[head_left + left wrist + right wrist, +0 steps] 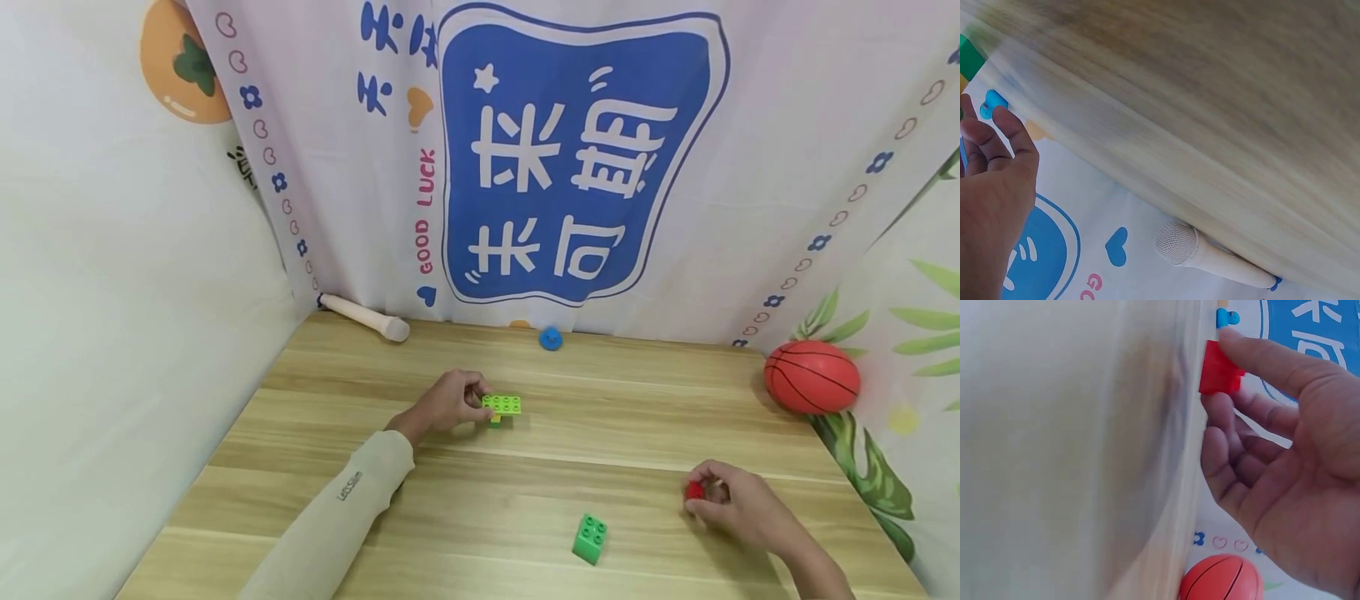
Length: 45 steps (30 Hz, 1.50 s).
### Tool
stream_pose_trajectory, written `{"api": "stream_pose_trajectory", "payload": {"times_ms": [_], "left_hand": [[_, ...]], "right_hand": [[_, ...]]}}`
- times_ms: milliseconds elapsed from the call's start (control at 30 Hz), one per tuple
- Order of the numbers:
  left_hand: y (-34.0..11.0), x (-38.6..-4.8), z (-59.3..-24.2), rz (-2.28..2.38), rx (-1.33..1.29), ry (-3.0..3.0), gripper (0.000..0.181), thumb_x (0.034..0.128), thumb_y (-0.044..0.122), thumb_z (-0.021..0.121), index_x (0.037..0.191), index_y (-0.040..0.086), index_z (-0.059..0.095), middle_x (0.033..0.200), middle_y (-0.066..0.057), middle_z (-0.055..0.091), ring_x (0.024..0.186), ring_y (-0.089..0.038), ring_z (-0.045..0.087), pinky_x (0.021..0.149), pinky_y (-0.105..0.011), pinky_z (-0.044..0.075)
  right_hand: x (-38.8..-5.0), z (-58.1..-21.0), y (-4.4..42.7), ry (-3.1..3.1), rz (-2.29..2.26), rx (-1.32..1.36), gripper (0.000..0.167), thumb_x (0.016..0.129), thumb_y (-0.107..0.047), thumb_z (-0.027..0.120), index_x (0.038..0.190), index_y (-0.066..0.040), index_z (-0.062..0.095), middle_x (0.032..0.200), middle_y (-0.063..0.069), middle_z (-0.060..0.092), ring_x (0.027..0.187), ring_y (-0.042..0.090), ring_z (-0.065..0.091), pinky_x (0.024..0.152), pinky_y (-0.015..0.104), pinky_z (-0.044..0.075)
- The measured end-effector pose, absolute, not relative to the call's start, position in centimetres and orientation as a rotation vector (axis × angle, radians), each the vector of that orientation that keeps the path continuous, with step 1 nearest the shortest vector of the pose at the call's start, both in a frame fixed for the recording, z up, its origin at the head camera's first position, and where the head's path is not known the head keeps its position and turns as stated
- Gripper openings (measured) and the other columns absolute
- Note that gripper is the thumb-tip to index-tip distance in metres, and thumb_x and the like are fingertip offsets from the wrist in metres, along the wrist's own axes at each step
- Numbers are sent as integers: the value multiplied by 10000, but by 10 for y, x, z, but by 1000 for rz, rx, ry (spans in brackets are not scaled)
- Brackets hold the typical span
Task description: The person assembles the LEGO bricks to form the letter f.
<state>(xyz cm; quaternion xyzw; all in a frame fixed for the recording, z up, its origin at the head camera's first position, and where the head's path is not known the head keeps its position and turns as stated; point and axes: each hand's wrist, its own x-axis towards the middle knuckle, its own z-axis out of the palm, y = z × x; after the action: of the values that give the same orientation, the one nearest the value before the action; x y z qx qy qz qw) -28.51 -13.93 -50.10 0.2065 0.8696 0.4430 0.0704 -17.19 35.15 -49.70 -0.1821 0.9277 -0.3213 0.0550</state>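
Note:
In the head view my left hand [448, 402] grips a small stack of toy building bricks by its left side. A lime-green studded brick [507, 405] forms the wide top, with yellow and darker green pieces below, partly hidden by fingers. On the right, my right hand [742, 502] pinches a red toy brick [695, 491] between thumb and fingers, low over the table. In the right wrist view the red brick [1218, 370] shows clearly at the fingertips. A green studded brick [589, 538] stands on the table between the hands, nearer the front.
A white microphone [365, 317] lies at the back left of the wooden table [525, 475]. A small blue toy [551, 338] sits by the back edge. At the right edge is a red basketball-patterned ball [812, 377]. Printed curtains [585, 158] hang behind the table.

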Motion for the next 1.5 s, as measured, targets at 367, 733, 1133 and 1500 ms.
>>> {"api": "stream_pose_trajectory", "payload": {"times_ms": [367,733,1133,1500], "left_hand": [[-142,-285,-505,1308,633,2641,235,889,143,886,1056,60,744,1018,-69,736,846,-112,609,749,-206,516],[-137,-284,-503,1277,670,2676,233,880,140,893,1045,65,747,968,-44,730,790,-105,572,698,-201,483],[-136,-284,-502,1267,650,2689,226,891,158,887,1062,80,761,933,-9,712,796,-119,564,699,-201,479],[-138,-284,-507,1271,745,2718,191,890,125,872,1033,55,766,917,-16,731,777,-94,569,686,-199,496]], "right_hand": [[-221,-459,284,2987,-931,-553,320,931,-214,857,1174,-36,748,1005,30,759,788,44,596,654,235,521],[-273,-450,188,2901,-1110,-699,309,942,-216,849,1186,-49,761,1089,97,788,856,150,652,704,240,548],[-290,-461,106,2769,-1169,-878,288,922,-163,864,1161,-30,776,1096,82,787,867,168,702,737,253,573],[-287,-477,83,2749,-1147,-891,269,889,-188,893,1128,-96,809,1100,50,779,847,108,679,730,232,563]]}}
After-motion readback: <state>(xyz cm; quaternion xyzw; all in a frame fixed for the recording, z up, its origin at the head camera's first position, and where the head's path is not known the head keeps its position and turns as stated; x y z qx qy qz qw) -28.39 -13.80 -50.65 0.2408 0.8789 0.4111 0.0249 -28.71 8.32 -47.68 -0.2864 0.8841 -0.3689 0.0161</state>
